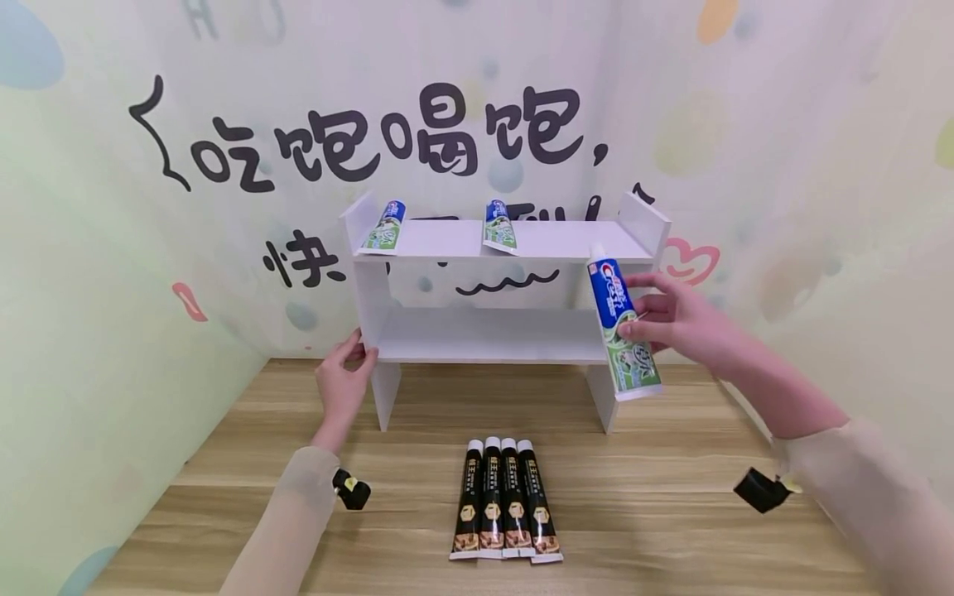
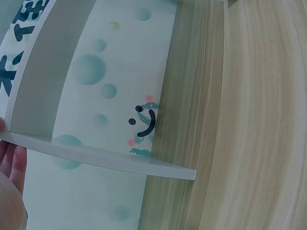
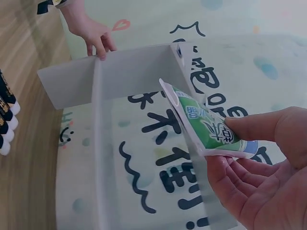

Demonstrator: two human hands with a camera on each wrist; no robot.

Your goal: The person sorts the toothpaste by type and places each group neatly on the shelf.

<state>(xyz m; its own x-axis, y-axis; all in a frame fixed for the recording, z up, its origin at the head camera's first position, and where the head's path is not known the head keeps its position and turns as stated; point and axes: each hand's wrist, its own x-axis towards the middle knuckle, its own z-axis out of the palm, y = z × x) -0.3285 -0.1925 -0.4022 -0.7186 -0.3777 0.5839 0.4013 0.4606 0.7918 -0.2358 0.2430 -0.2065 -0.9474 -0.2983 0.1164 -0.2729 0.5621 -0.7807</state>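
My right hand (image 1: 674,319) pinches a blue, green and white toothpaste tube (image 1: 622,327) between thumb and fingers. The tube stands nearly upright, white cap at the top, overlapping the right end of the white shelf (image 1: 492,335) in the head view. In the right wrist view its flat crimped end (image 3: 180,112) points away from my palm. My left hand (image 1: 346,377) grips the shelf's left side panel (image 2: 105,155) at the level of the middle board. On the top board lie two like tubes, one at the left end (image 1: 385,228), the other near the middle (image 1: 498,226).
Several black toothpaste tubes (image 1: 503,501) with white caps lie side by side on the wooden table (image 1: 656,513) in front of the shelf. Behind the shelf rises a wall (image 1: 462,50) with black lettering and coloured dots.
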